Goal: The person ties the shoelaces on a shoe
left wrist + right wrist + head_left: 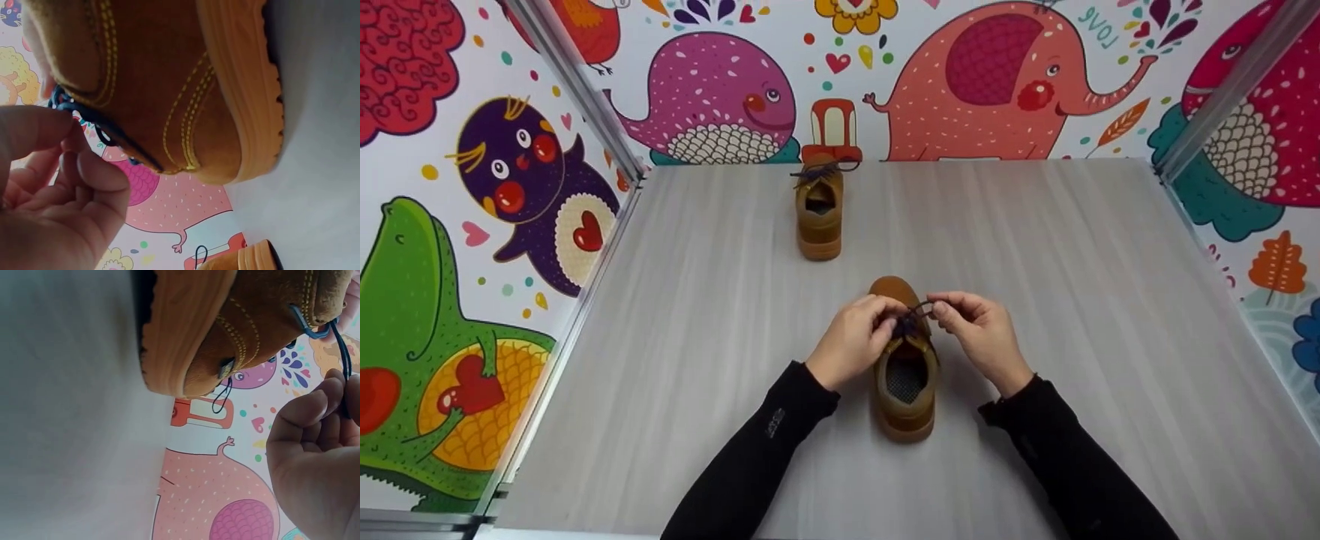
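A tan-brown shoe (905, 421) with yellow stitching stands upright on its sole, toe pointing away from me. Its dark blue shoelace (95, 119) is gathered in a knot over the tongue. From the left, my left hand (855, 337) pinches the shoelace close to the knot between thumb and forefinger. My right hand (986, 337), on the shoe's other side, pinches a doubled length of the lace and holds it out taut to the right. In the right wrist view, that stretch of lace (343, 349) runs from the knot to the fingertips. The fingers partly hide the knot.
A matching shoe (819, 244) stands farther back, left of the near one, toe near the back wall, with its lace looped in front. Both rest on a pale wood-grain tabletop (720, 247). Cartoon-printed panels (720, 97) and metal posts (577, 82) enclose the back and sides.
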Motion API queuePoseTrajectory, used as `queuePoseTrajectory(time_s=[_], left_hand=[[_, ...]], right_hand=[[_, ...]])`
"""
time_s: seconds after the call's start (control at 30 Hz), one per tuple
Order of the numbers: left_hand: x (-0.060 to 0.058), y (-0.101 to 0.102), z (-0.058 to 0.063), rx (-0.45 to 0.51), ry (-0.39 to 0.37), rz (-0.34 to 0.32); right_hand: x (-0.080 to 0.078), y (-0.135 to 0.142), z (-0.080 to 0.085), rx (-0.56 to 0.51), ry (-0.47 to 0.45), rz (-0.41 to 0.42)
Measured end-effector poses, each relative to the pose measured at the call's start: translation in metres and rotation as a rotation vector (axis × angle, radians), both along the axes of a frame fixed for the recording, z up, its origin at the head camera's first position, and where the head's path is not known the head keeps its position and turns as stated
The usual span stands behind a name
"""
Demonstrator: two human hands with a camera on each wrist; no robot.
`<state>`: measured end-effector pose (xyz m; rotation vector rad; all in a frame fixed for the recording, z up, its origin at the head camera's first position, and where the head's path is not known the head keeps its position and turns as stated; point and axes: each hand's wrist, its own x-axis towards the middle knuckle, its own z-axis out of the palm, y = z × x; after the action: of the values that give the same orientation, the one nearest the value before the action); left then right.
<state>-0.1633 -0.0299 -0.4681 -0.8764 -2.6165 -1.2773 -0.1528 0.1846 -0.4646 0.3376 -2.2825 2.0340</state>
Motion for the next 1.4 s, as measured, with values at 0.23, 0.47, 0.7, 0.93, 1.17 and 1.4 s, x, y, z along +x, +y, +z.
queuePoseTrajectory(time_s=[0.23,0.47,0.7,0.93,1.17,1.4], left_hand=[[0.003,-0.009,-0.005,0.052,-0.016,-0.004],[0.001,-0.021,-0.005,0.102,-0.014,0.027],[0.001,-0.031,-0.006,0.108,-0.005,0.055],[0.001,-0.035,-0.008,0.112,-0.032,0.075],[0.005,-0.036,-0.013,0.14,-0.085,0.063],[-0.001,-0.041,-0.012,0.141,-0.086,0.063]], right_hand=[[-0.005,0.01,-0.028,-0.055,-0.099,0.002],[-0.011,0.024,-0.033,-0.012,-0.138,0.053],[-0.012,0.034,-0.035,0.007,-0.171,0.063],[-0.014,0.038,-0.038,0.008,-0.224,0.039],[-0.009,0.042,-0.043,0.02,-0.294,0.03],[-0.016,0.043,-0.041,0.05,-0.307,0.014]])
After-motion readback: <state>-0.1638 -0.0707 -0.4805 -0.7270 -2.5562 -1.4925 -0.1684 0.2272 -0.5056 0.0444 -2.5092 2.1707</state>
